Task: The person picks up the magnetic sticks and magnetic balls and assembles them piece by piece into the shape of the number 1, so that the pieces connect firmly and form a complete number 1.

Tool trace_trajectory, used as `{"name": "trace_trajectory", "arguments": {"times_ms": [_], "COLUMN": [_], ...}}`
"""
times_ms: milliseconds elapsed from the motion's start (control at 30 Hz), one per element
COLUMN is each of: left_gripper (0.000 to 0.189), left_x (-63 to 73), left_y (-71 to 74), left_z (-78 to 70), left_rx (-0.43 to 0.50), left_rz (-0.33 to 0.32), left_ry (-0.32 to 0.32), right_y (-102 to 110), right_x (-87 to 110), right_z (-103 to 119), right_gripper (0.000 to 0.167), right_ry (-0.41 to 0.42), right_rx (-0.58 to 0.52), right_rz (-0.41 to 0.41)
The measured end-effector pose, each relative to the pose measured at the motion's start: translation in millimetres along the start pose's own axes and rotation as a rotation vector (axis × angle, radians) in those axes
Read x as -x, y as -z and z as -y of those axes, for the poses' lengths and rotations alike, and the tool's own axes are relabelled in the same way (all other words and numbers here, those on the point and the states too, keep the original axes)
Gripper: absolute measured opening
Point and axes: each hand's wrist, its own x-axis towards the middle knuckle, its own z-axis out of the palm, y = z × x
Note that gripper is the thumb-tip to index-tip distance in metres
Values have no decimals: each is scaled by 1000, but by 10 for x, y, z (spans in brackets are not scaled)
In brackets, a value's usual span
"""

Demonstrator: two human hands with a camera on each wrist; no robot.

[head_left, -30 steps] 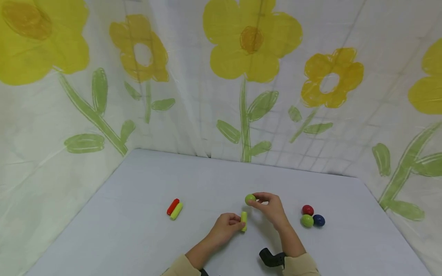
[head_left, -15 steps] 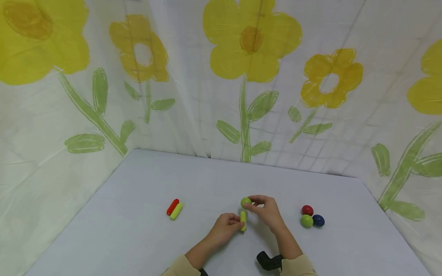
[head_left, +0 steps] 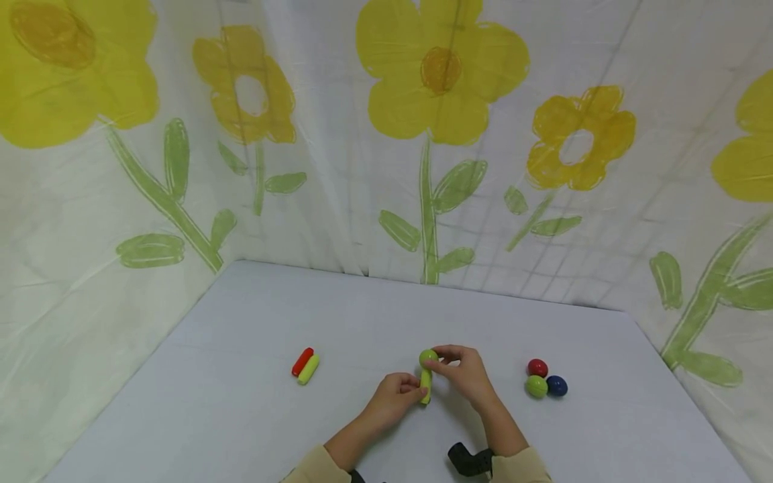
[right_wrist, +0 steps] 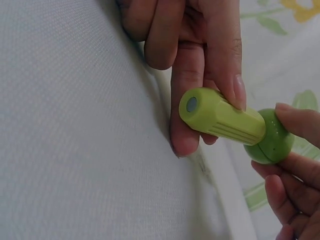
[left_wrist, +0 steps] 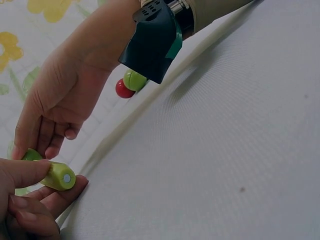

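Observation:
My left hand (head_left: 389,400) pinches a yellow-green ribbed rod (head_left: 425,387) between thumb and fingers above the white table. A round grey disc shows in the rod's near end in the right wrist view. At its other end sits a green ball (right_wrist: 272,137), which my right hand (head_left: 464,372) pinches with thumb and fingertips. Ball and rod touch end to end in the right wrist view. The left wrist view shows the rod (left_wrist: 59,176) between the left hand's fingers, with the ball (left_wrist: 32,154) partly hidden behind the thumb.
On the table's left lie a red rod (head_left: 302,361) and a yellow-green rod (head_left: 308,369), side by side. A red ball (head_left: 537,367), a green ball (head_left: 536,386) and a dark blue ball (head_left: 557,386) cluster at the right. A flowered curtain (head_left: 326,221) hangs behind the table (head_left: 241,416).
My right hand has brought the green ball left and down onto the upper end of the yellow-green rod. The left hand has stayed nearly still.

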Motion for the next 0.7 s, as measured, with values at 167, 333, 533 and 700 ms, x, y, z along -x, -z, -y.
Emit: {"name": "trace_trajectory", "arguments": {"times_ms": [167,333,533,700], "left_gripper": [20,21,22,21], "left_x": [1,8,7,13], "left_y": [-3,-10,-15,-14], "left_z": [2,-15,-11,-21], "left_rx": [-11,-61,-132,-161], "left_rz": [-2,-30,-53,-44], "left_ry": [8,27,43,34], "right_y": [-7,-15,-22,-28], "right_x": [2,1,10,16], "right_z": [-10,-27,-69,-119], "right_gripper": [27,28,30,31], "right_ry": [4,-24,-86,-94], "right_rx": [-6,-11,-14,-30], "right_rz": [5,17,43,73]}}
